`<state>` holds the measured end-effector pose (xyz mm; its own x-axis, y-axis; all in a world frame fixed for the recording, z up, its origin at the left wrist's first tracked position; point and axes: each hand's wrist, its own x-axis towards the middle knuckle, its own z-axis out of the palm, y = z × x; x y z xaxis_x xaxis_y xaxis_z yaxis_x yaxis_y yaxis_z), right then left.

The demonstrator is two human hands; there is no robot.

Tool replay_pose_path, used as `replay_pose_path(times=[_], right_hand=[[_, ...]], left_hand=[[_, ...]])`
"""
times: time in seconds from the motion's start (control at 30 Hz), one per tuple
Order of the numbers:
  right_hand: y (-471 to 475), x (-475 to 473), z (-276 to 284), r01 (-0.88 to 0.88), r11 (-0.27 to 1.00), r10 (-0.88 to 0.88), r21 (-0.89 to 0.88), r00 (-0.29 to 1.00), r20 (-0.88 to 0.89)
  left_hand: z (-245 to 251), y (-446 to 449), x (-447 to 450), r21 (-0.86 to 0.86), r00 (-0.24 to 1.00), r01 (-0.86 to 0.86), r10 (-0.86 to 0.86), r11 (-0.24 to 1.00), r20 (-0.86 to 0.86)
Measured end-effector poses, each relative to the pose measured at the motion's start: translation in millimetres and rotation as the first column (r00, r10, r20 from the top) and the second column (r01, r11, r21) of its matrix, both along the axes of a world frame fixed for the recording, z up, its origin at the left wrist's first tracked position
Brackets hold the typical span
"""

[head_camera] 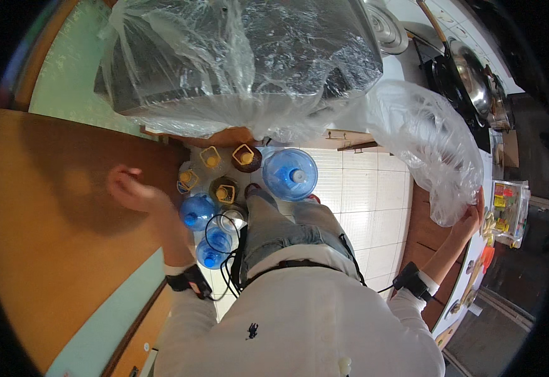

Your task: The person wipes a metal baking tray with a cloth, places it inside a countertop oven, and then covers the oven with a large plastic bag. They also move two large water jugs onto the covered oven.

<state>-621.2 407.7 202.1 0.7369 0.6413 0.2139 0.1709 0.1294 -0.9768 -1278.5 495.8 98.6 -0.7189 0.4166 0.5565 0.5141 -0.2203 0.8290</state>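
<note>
Clear plastic sheeting or a large bag (425,141) drapes over a dark boxy object (293,47) in front of me. Its loose end trails to the right, where my right hand (470,219) grips the gathered edge. Creases in the film partly hide the box, so I cannot tell exactly what it is. Over on the left, my left hand (131,188) is raised beside an orange-brown wooden panel (43,179), apart from the plastic. It is blurred, its fingers are curled, and nothing shows in it.
Large blue water bottles (289,174) and several yellow-capped oil jugs (246,158) crowd the floor around my feet. At right, a counter carries a wok (472,77) on a stove and a clear container of colourful packets (507,212). Black cables (227,264) hang by my left side.
</note>
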Motion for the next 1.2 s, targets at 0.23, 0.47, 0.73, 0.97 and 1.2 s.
replay_pose_path(times=[0.23,0.47,0.73,0.97,1.2], right_hand=[[26,41,-18,-0.167,0.986,0.166,0.001,0.977,-0.130],[57,87,-75,-0.279,0.956,0.293,0.089,0.922,-0.255],[91,90,-144,-0.541,0.838,0.476,-0.068,0.786,-0.395],[68,104,-168,-0.339,0.844,0.390,-0.416,0.920,0.041],[33,130,-173,-0.083,0.944,0.204,-0.320,0.908,0.366]], left_hand=[[-193,-26,168,-0.689,0.740,0.519,-0.669,0.505,0.067],[-344,-41,301,-0.897,0.825,0.364,-0.534,0.251,0.186],[-391,-77,284,-0.943,0.888,0.334,-0.336,0.002,0.314],[-442,-65,273,-0.910,0.844,0.401,-0.428,0.102,0.324],[-471,-65,277,-0.821,0.840,0.501,-0.380,0.272,0.387]])
